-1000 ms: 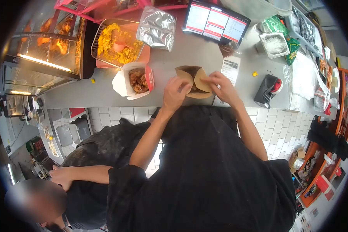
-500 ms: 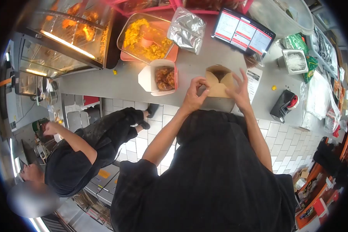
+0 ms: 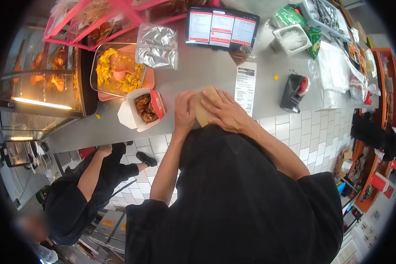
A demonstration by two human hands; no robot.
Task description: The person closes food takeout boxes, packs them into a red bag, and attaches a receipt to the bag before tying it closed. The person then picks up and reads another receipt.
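A brown cardboard box (image 3: 202, 115) stands at the counter's front edge, close to my body, with its top flaps folded over. My left hand (image 3: 185, 110) is held against the box's left side, its fingers close together. Across the top and right side lies my right hand (image 3: 228, 112), fingers spread on the cardboard. To the left, a white and red box (image 3: 128, 112) stands open with browned fried pieces (image 3: 146, 108) inside. A printed receipt (image 3: 246, 86) lies just right of the brown box.
A tray of yellow fries (image 3: 106, 72) with a pink scoop, a foil packet (image 3: 157, 47) and a tablet (image 3: 221, 27) are at the back. A tape dispenser (image 3: 292, 94) and a metal tub (image 3: 291, 39) stand right. A co-worker (image 3: 77, 193) is at lower left.
The brown box was open at the top and now its flaps are folded over. My right hand has moved onto it. The co-worker has shifted, and the view has turned.
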